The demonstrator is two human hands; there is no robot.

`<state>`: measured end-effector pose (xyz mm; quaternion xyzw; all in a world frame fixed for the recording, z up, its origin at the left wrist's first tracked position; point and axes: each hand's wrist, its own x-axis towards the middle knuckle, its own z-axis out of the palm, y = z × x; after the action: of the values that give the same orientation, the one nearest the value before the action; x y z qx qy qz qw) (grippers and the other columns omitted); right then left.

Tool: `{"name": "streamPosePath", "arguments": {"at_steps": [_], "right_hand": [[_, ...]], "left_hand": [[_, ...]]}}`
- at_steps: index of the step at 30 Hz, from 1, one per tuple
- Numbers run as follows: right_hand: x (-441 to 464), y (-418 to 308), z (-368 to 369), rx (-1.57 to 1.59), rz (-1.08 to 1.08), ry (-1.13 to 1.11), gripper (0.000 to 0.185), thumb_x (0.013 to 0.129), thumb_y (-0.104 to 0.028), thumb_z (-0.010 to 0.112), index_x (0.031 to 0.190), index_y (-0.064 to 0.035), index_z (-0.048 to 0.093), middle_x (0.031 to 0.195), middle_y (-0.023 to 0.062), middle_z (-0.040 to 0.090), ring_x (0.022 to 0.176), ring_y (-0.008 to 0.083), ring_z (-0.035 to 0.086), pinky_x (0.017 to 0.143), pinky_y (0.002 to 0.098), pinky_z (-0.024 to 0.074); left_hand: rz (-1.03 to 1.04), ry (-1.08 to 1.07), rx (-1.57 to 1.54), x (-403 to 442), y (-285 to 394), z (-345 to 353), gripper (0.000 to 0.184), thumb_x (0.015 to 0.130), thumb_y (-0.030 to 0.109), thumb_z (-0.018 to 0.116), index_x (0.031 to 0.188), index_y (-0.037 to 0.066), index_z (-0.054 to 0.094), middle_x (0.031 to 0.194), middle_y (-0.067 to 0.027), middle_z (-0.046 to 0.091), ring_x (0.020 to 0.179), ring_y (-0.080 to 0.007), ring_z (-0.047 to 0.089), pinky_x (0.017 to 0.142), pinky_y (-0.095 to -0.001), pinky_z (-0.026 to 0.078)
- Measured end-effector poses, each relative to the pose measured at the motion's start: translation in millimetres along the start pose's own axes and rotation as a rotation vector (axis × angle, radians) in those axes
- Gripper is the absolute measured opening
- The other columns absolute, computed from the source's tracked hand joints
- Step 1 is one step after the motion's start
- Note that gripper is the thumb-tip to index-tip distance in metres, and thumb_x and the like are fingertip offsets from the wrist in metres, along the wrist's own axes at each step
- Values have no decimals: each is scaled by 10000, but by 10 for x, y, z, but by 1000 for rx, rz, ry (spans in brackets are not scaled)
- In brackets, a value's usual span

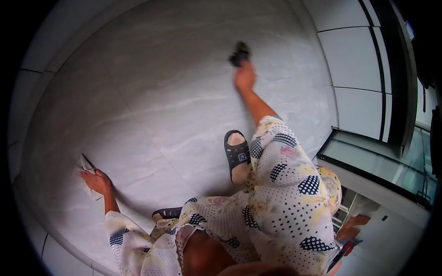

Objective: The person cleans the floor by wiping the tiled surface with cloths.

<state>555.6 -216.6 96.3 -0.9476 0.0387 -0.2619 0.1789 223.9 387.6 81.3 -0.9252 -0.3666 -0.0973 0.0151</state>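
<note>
A: State left arm pose.
B: Extended sideways over the grey floor point(152, 87); left hand point(97, 182) pinches a pale sheet point(86, 164) between fingers and thumb.
A: Right arm?
B: Extended forward; right hand point(245, 76) grips a dark object point(240, 54) at its far end. Blur hides individual fingers.

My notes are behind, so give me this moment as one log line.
left hand: holding pale thin item | right hand: holding dark item, blurred, kind unclear | floor: grey, beneath both hands
</note>
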Motion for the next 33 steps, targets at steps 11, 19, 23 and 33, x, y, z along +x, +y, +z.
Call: {"name": "streamPosePath", "arguments": {"at_steps": [11,19,23,33], "right_hand": [[-2048,-2533,-654,716,-1178,-732,314,774,-138,663,1079,-119,591,1185,94,533,1177,273,482,966,441,397],[-264,-2076,254,299,-574,-440,211,791,-85,519,953,-79,652,1034,132,639,986,337,590,833,469,470],[347,-894,146,40,-174,-236,342,805,-141,585,1131,-46,623,1103,161,629,1018,359,588,872,466,475],[-1080,1915,-1085,-780,845,32,394,887,-316,538,1126,-3,561,1075,182,591,915,321,648,737,474,539]], "left_hand": [[43,21,6,-97,306,-170,567,905,208,520,1400,-41,400,1496,-217,335,1393,-354,294,1145,-447,231],[22,58,-104,-119,14,139,600,897,205,511,1418,-50,359,1494,-228,333,1382,-371,304,1153,-442,222],[43,66,-118,-134,-130,184,612,901,195,501,1422,-74,326,1488,-240,335,1379,-383,304,1155,-438,220],[135,-368,-725,2,1564,-572,714,802,140,602,1435,-21,313,1485,-208,347,1364,-368,331,1143,-428,240]]}}
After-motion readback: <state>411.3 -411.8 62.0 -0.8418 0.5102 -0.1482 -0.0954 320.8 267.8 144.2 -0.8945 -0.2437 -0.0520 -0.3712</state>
